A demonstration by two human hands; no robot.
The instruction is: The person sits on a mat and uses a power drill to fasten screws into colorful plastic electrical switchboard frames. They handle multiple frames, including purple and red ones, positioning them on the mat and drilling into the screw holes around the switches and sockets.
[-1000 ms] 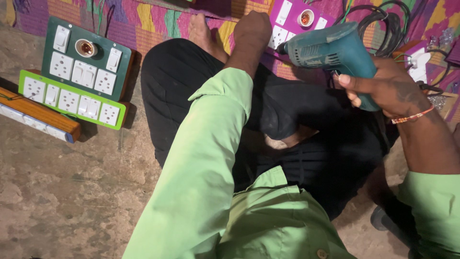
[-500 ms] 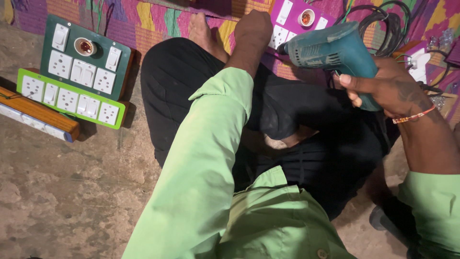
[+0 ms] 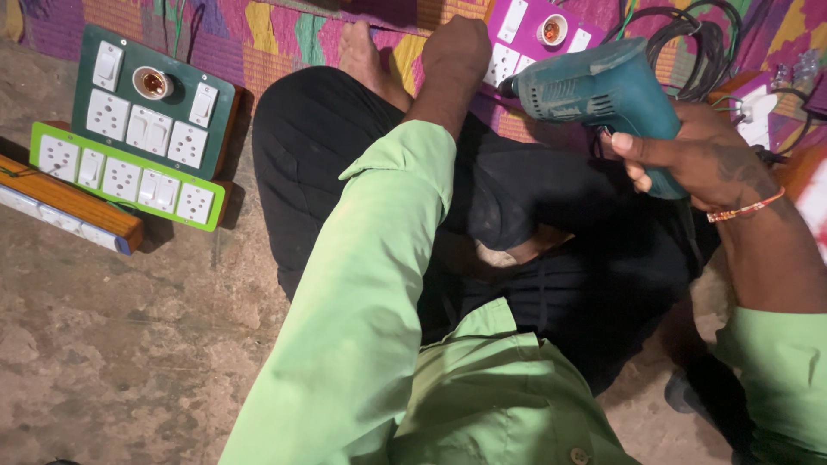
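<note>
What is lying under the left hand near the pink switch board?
The left hand rests on the pink switch board, which lies on a colourful woven mat. White sockets and a lamp holder show beside it. The part below the hand is covered.

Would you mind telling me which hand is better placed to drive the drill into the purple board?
Probably the right hand: it already grips the teal drill, whose nose points at the purple board. The left hand rests on that board, steadying it.
</note>
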